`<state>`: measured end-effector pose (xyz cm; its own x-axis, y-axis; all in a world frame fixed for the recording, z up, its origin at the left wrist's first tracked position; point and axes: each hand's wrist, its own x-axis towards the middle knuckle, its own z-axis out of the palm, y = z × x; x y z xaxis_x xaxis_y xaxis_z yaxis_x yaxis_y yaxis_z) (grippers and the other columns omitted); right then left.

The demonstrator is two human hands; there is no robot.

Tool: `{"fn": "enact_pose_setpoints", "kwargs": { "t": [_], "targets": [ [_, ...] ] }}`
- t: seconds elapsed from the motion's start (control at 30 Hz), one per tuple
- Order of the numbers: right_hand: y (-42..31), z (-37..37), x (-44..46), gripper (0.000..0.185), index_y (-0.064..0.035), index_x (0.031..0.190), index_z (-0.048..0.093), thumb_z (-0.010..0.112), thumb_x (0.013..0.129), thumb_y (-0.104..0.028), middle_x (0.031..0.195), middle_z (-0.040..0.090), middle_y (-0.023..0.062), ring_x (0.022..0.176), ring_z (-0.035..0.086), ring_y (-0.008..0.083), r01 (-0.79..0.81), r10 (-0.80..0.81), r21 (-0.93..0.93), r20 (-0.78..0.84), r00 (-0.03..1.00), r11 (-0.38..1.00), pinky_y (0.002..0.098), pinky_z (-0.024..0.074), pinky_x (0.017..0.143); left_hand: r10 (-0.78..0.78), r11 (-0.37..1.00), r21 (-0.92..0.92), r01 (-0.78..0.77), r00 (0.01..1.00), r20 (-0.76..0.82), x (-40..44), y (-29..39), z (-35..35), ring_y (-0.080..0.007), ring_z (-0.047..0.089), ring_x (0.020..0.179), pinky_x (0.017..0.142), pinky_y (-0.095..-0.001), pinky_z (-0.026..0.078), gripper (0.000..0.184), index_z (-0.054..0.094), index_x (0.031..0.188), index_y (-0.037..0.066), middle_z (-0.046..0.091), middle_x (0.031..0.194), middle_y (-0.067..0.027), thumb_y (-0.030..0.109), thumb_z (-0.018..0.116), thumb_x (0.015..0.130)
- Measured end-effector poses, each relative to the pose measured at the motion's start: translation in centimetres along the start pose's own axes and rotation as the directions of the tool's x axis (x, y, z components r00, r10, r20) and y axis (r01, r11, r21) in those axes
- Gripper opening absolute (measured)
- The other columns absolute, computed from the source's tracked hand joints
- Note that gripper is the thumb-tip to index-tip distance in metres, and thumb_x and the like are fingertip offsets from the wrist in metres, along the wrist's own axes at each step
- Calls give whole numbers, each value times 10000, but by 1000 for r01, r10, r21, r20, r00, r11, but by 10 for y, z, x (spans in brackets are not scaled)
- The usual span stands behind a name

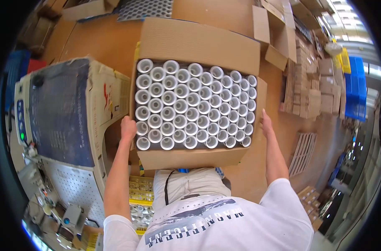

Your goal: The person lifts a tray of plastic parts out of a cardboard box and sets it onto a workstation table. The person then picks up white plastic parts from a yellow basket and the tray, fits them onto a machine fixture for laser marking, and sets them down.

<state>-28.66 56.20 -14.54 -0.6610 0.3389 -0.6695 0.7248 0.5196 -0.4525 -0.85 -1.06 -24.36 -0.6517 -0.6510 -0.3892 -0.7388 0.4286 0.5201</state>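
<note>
An open cardboard box (201, 39) lies in front of me, packed with rows of white, hollow cylindrical parts (192, 98), their round openings facing up. Its far and near flaps are folded outward. My left hand (129, 127) is closed at the box's left edge. On the other side, my right hand (265, 122) is at the outer edge of the right flap, fingers partly bent; the contact there is small in view. Dark lining shows between the parts, and what lies beneath them is hidden.
A large blue-and-cream machine (58, 113) stands close on the left. Below it is a yellow crate (141, 190) of small parts. An open carton (278, 37), stacked cartons (305, 92) and blue bins (355, 88) are at right. A slatted pallet (303, 154) lies on the floor.
</note>
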Motion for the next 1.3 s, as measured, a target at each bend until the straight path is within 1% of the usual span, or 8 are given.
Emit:
{"fn": "enact_pose_setpoints", "kwargs": {
  "t": [0.07,0.13,0.2,0.6,0.8,1.07,1.23,1.3],
  "targets": [
    [50,15,44,819,-77,1443,369,348,910,-699,1493,374,128,1370,351,282,-114,-87,380,473,877,918,447,308,1108,-43,995,-88,45,999,24,-3,12,-9,-502,559,925,828,-506,436,215,541,844,-105,590,929,-343,61,441,751],
    [41,35,26,790,-93,1449,361,296,931,-685,1491,383,119,1356,380,280,-187,13,442,368,930,878,446,332,1104,-18,991,-134,25,998,53,2,-3,-6,-462,571,901,817,-473,437,214,523,863,-108,583,917,-328,52,433,754],
    [11,44,-13,747,-109,1452,356,241,954,-655,1449,439,118,1296,457,287,-243,-132,525,577,806,816,451,390,1067,-76,977,-194,86,996,56,8,-17,4,-410,577,900,825,-453,436,229,511,903,-112,576,913,-313,46,430,760],
    [33,35,11,725,-61,1491,274,316,985,-579,1519,317,147,1370,352,262,-63,-242,588,426,872,807,392,313,1115,-262,936,-192,296,948,182,-3,5,-27,-243,538,927,814,-353,465,284,435,1084,-46,528,1044,-170,-7,357,813],
    [12,16,-8,836,41,1305,533,325,927,-674,1337,542,208,1251,497,281,87,-129,219,184,974,972,368,359,1050,-359,853,-385,353,931,57,-24,14,-10,-278,529,1034,900,-388,448,367,391,1173,-86,488,1174,-212,22,367,823],
    [70,-12,-46,651,24,1300,544,424,973,-525,1299,581,117,1201,515,178,177,-240,254,244,939,951,310,399,1013,-265,932,-265,247,964,-33,-11,-11,-12,-382,555,1039,891,-430,429,353,469,1106,-147,542,1146,-319,69,409,833],
    [93,-16,-98,746,46,1385,427,631,871,-455,1339,542,142,1219,517,223,315,-412,315,317,854,895,318,378,1047,-156,987,-71,147,978,-139,-13,-4,-12,-499,557,1010,881,-506,431,330,559,975,-145,588,1043,-364,122,467,803],
    [106,-10,-107,1052,67,1464,226,804,713,-388,1436,430,192,1308,444,278,506,-533,168,317,785,846,335,330,1107,-128,991,-47,122,978,-163,-16,-4,-13,-502,566,1004,874,-514,438,332,570,973,-135,602,1020,-356,136,477,805]
  ]
}}
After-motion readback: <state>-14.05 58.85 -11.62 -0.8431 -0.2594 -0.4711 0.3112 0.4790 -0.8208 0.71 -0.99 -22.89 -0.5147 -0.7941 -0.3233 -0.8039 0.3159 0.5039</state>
